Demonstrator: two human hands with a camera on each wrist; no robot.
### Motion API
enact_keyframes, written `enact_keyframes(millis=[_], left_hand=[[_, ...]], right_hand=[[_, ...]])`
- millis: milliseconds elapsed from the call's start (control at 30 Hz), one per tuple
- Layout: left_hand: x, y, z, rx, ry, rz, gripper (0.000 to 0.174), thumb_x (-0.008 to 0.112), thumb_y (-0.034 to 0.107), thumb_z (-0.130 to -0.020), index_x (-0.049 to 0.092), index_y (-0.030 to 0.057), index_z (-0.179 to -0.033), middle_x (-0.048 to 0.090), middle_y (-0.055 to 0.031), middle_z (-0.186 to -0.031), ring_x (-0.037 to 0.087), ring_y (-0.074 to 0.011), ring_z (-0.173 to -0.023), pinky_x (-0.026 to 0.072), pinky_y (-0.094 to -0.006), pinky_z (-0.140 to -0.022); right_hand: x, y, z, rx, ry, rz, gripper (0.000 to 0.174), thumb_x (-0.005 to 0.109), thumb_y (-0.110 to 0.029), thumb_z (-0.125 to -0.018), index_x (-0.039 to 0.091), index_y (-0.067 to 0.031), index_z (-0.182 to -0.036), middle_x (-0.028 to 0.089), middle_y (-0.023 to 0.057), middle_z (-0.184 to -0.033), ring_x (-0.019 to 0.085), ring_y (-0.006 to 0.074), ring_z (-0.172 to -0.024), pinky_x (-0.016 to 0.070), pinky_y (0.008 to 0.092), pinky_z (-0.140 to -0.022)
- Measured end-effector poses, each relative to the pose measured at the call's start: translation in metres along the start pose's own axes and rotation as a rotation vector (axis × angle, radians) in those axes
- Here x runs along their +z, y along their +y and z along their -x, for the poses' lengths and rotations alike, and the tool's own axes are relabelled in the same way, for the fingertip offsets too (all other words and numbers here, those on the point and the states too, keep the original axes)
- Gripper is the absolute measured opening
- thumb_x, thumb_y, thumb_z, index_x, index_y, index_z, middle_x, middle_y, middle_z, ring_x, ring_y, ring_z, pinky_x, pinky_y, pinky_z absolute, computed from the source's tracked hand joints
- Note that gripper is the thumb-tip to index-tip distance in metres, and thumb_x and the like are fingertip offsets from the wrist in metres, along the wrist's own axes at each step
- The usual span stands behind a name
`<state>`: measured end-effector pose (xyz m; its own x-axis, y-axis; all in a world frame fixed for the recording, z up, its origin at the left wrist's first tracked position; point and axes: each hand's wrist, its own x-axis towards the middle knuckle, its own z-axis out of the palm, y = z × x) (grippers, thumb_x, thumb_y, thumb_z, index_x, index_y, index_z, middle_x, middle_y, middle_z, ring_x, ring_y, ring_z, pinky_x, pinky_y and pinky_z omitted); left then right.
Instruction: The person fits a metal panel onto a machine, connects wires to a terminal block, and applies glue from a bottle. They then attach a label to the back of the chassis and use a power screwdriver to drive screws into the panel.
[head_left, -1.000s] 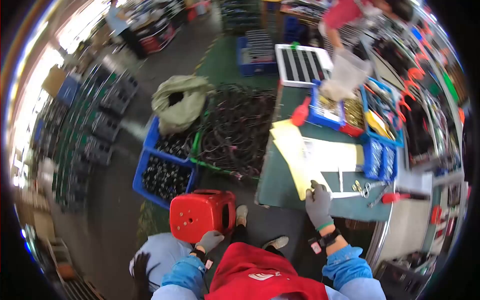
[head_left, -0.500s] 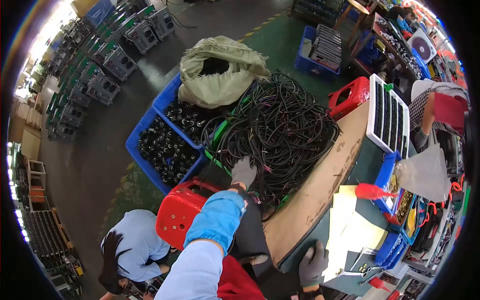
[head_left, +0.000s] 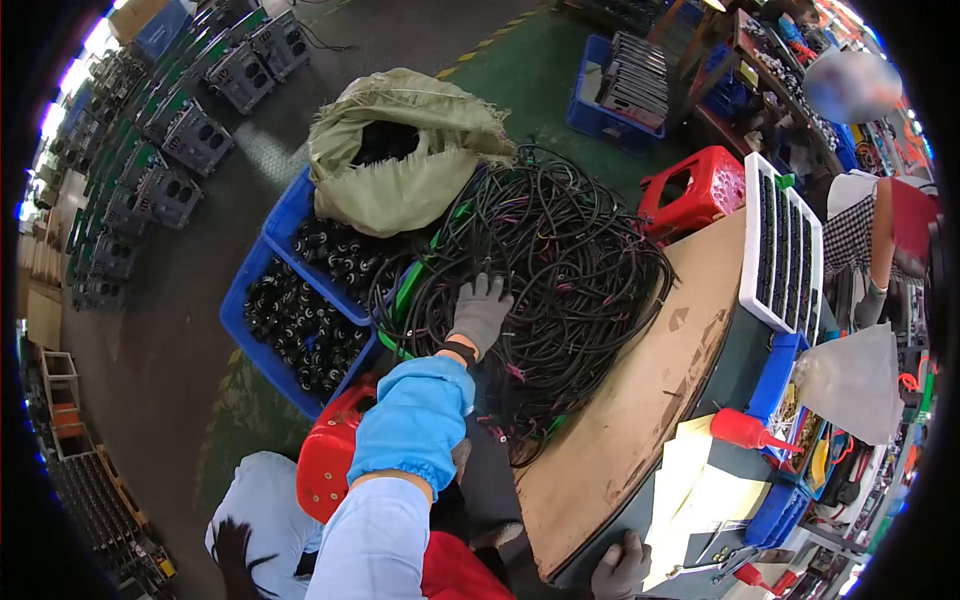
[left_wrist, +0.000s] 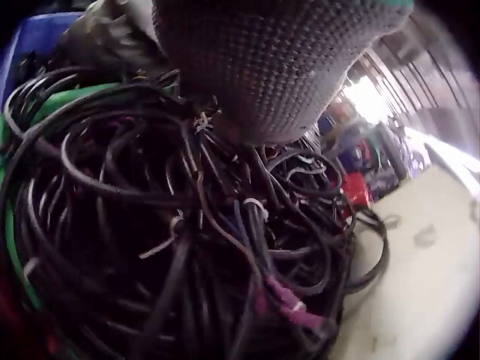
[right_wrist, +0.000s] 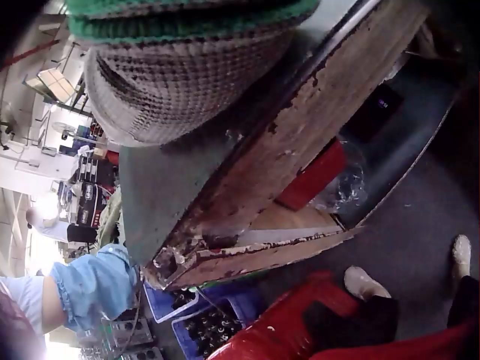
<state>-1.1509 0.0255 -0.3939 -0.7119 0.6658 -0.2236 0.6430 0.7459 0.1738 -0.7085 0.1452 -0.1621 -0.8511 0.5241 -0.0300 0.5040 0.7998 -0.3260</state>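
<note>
My left hand [head_left: 482,312], in a grey knitted glove, reaches over a large tangled heap of black cables [head_left: 560,250]. Its fingers point forward and lie over the near left part of the heap. In the left wrist view the glove [left_wrist: 262,67] is close over the cables [left_wrist: 165,195], some with pink ends and pale ties; the fingertips are hidden there. My right hand [head_left: 620,568], also gloved, rests at the near edge of the green-topped table, beside yellow paper sheets [head_left: 690,490].
Left of the cables stand blue bins [head_left: 255,365] of small black parts and a pale woven sack [head_left: 400,190]. A red stool [head_left: 325,460] is near my legs, and another red stool [head_left: 700,190] is beyond the table. Scissors [head_left: 700,568] and a red bottle [head_left: 745,430] lie on the table; another person crouches at lower left.
My left hand has moved from beside the red stool out over the cable heap. My right hand has shifted from the sheets to the table's near edge. The head view has turned left.
</note>
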Motion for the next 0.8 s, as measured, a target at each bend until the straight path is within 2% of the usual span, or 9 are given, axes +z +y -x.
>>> enact_keyframes(millis=[100, 200, 300, 367, 433, 567, 633, 667, 800], left_hand=[[0.011, 0.009, -0.019, 0.089, -0.12, -0.257, 0.039, 0.055, 0.016, -0.092, 0.061, 0.0186, -0.13, 0.052, -0.0088, -0.14, 0.038, -0.0361, -0.137, 0.0275, -0.0545, -0.11], [-0.027, 0.018, -0.014, 0.213, -0.155, -0.284, 0.028, 0.057, 0.025, -0.094, 0.065, 0.0165, -0.12, 0.066, -0.0084, -0.114, 0.055, -0.0342, -0.12, 0.0367, -0.0529, -0.104], [-0.084, 0.037, 0.029, 0.342, -0.019, 0.211, 0.022, 0.058, 0.032, -0.095, 0.064, 0.0119, -0.101, 0.067, -0.01, -0.083, 0.066, -0.0352, -0.087, 0.0496, -0.0497, -0.083], [-0.12, 0.052, 0.076, 0.332, 0.167, 0.479, 0.031, 0.058, 0.038, -0.095, 0.059, 0.0085, -0.088, 0.062, -0.0135, -0.071, 0.062, -0.0388, -0.066, 0.0491, -0.0485, -0.061], [-0.161, 0.066, 0.122, 0.348, 0.224, 0.593, 0.035, 0.058, 0.04, -0.095, 0.056, 0.0073, -0.082, 0.059, -0.0158, -0.07, 0.061, -0.0411, -0.066, 0.0472, -0.0484, -0.055], [-0.188, 0.093, 0.213, 0.529, -0.039, 0.362, 0.033, 0.059, 0.04, -0.093, 0.058, 0.0101, -0.078, 0.06, -0.0119, -0.068, 0.063, -0.0361, -0.063, 0.0474, -0.0479, -0.051], [-0.175, 0.098, 0.258, 0.734, -0.106, 0.268, 0.029, 0.059, 0.038, -0.091, 0.059, 0.0098, -0.085, 0.061, -0.01, -0.066, 0.064, -0.0329, -0.059, 0.0466, -0.0472, -0.047], [-0.208, 0.109, 0.273, 0.639, -0.367, 0.169, 0.028, 0.058, 0.033, -0.09, 0.059, 0.0065, -0.1, 0.063, -0.0091, -0.066, 0.065, -0.0304, -0.058, 0.0459, -0.0462, -0.045], [-0.265, 0.128, 0.324, 0.665, -0.516, -0.034, 0.021, 0.058, 0.028, -0.089, 0.066, 0.0092, -0.095, 0.07, -0.0112, -0.077, 0.071, -0.0315, -0.073, 0.0545, -0.0446, -0.06]], right_hand=[[-0.002, -0.001, 0.001, 0.045, -0.031, -0.005, 0.032, 0.058, -0.021, -0.095, 0.063, 0.0013, -0.117, 0.065, 0.0263, -0.103, 0.06, 0.0472, -0.09, 0.0507, 0.0538, -0.079], [-0.006, -0.003, 0.001, 0.058, -0.036, -0.009, 0.032, 0.057, -0.02, -0.094, 0.064, -0.0003, -0.118, 0.065, 0.0265, -0.104, 0.06, 0.0486, -0.09, 0.051, 0.0535, -0.08], [-0.008, -0.003, -0.001, 0.053, -0.029, -0.017, 0.031, 0.06, -0.02, -0.093, 0.064, -0.0018, -0.118, 0.067, 0.0226, -0.103, 0.062, 0.0422, -0.087, 0.0517, 0.0505, -0.079], [-0.005, -0.001, 0.0, 0.018, 0.016, -0.011, 0.031, 0.061, -0.018, -0.091, 0.062, -0.0011, -0.117, 0.065, 0.021, -0.098, 0.062, 0.0397, -0.082, 0.051, 0.0488, -0.074], [0.002, 0.001, 0.001, -0.052, 0.109, 0.008, 0.029, 0.06, -0.014, -0.089, 0.06, 0.0013, -0.114, 0.061, 0.0219, -0.087, 0.059, 0.0416, -0.072, 0.0491, 0.0483, -0.064], [0.008, 0.011, 0.008, -0.001, 0.148, 0.022, 0.027, 0.066, -0.013, -0.083, 0.066, -0.0041, -0.108, 0.063, 0.0184, -0.08, 0.061, 0.0393, -0.068, 0.0499, 0.0472, -0.059], [0.013, 0.013, 0.008, -0.025, 0.207, -0.007, 0.027, 0.067, -0.015, -0.082, 0.065, -0.006, -0.107, 0.063, 0.0178, -0.08, 0.062, 0.0389, -0.067, 0.0497, 0.0476, -0.057], [0.009, 0.01, 0.008, -0.024, 0.217, -0.014, 0.027, 0.067, -0.015, -0.083, 0.065, -0.0061, -0.107, 0.063, 0.0178, -0.08, 0.062, 0.0388, -0.067, 0.0498, 0.0477, -0.057], [0.008, 0.013, 0.011, 0.005, 0.168, -0.093, 0.035, 0.066, -0.018, -0.085, 0.06, -0.0058, -0.117, 0.064, 0.0179, -0.094, 0.063, 0.0404, -0.079, 0.052, 0.0483, -0.068]])
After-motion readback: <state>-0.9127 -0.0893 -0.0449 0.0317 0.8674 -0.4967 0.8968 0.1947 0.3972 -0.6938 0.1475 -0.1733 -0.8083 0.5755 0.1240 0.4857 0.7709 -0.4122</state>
